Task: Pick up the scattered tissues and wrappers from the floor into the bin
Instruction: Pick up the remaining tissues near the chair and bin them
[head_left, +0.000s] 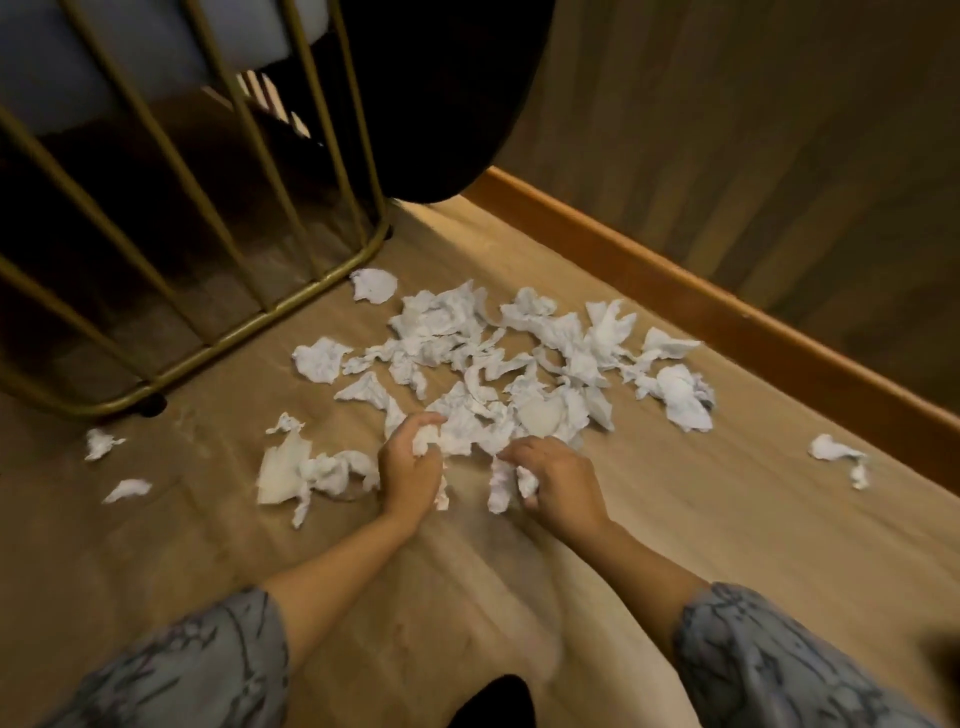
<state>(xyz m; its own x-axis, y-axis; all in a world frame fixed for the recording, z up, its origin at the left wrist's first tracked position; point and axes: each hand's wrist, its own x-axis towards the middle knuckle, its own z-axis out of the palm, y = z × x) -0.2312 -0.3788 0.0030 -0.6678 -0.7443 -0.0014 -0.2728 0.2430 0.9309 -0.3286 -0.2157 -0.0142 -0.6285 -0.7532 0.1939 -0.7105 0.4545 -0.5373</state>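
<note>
**Floor litter, gathering in hand: both fists loaded, bin not in view**

- Left hand: fingers curled round a wad of tissue, with a strip hanging below the wrist. Held low to the floor, likely so more can be scooped in before a trip to the bin.
- Right hand: fingers bunched on a crumpled tissue that trails down to the floor. Judged a gathering grip, collecting several pieces at once.
- Main heap of tissues: just beyond both hands, touching the fingertips at its near edge, spreading away toward the skirting board.
- Flattened pieces: just beside the left hand, on its outer side.
- Small scraps: well out past the left hand, near the foot of the gold metal frame.
- Stray pair: well out past the right hand.
- Wrappers: none told apart from tissue.
- Bin: cannot tell where it stands.
</note>
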